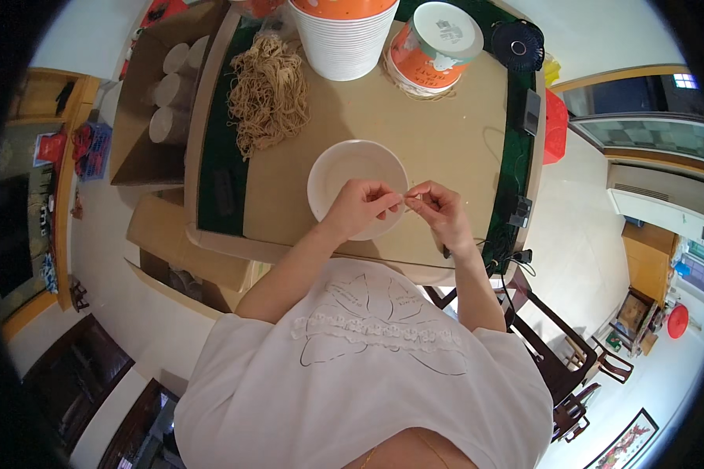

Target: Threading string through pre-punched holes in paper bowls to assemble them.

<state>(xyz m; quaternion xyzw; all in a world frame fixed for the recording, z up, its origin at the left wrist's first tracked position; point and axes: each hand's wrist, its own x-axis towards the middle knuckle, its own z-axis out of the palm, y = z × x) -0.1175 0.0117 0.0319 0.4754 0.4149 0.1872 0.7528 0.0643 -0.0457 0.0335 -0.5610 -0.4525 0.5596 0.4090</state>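
My left hand (pixel 361 208) and my right hand (pixel 441 213) meet fingertip to fingertip above the right side of a round white paper tub (pixel 318 187). Both are closed in a pinch. Between the fingertips shows a tiny bit of what looks like thin tan cord; most of it is hidden by the fingers. The tub stands upright near the table's front edge, its open mouth facing up. Beyond it to the left lies a tangled heap of tan cord (pixel 270 94).
A tall stack of white tubs (pixel 344 47) stands at the back. Right of it, an orange tub with a white base (pixel 438 47) stands upside down, cord around its rim. A cardboard box (pixel 137 148) holds several white tubs on the left. Black cables (pixel 501 254) lie along the right edge.
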